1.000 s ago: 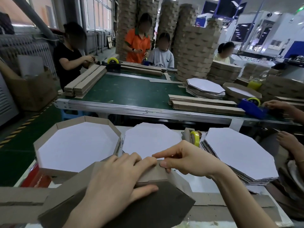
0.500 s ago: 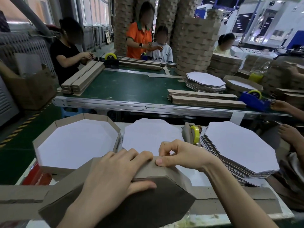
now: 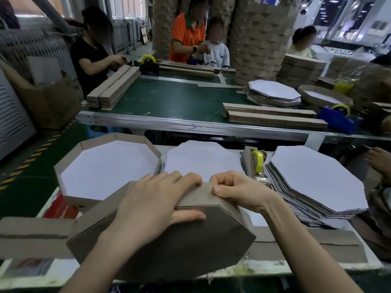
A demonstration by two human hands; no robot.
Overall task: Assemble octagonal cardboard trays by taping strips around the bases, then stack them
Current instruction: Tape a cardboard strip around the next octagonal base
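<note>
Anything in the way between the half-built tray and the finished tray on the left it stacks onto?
Nothing visible. The half-built tray, gripped by the left hand and right hand, lies just in front of the finished tray, whose open top is bare.

Hands [image 3: 156, 206] [image 3: 239, 191] on upturned tray [image 3: 190, 246]

The room is bright, with daylight from the windows [image 3: 127, 9] at the back left and more light at the top right. The white sheets [image 3: 317, 176] shine so much they look flat, while the brown tray [image 3: 190, 246] up close is dark and in shade. The wide lens bends the rail [image 3: 190, 124] and stretches the edges, and far things look soft.
</note>
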